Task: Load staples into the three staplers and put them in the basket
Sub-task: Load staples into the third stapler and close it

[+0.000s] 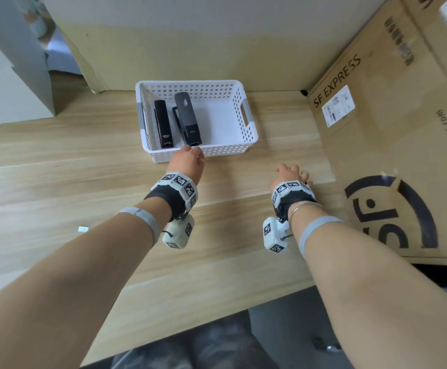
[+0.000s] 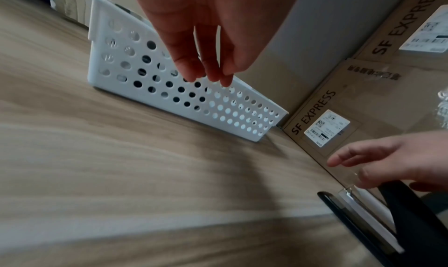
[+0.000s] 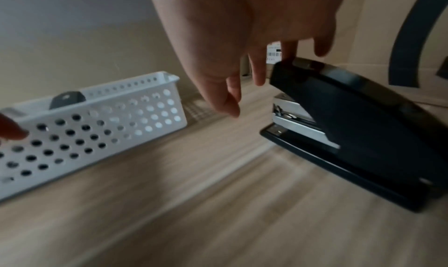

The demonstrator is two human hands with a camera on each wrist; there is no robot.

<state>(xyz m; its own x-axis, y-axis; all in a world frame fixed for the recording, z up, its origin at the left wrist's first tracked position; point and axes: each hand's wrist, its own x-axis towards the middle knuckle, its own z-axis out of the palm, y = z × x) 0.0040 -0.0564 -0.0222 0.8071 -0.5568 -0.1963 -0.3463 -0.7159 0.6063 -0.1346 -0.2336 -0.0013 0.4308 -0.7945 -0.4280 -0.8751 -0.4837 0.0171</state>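
A white perforated basket sits on the wooden table near the back wall. Two staplers lie in its left half, side by side: a slim black stapler nearest the left wall and a grey stapler just right of it, its tail tilted up above the rim.

The left hand hovers at the basket's near wall, just in front of the grey stapler. Its fingers hang down loosely, close together and straight, holding nothing; the tips are level with the rim.

The third stapler, black with a silver magazine, stands on the table well right of the basket, beside the cardboard box. The right hand is over its front end, fingers spread and pointing down. One fingertip appears to touch the top of the stapler's nose; the others are clear of it, so there is no closed grip.

A small silver staple strip lies on the table far to the left
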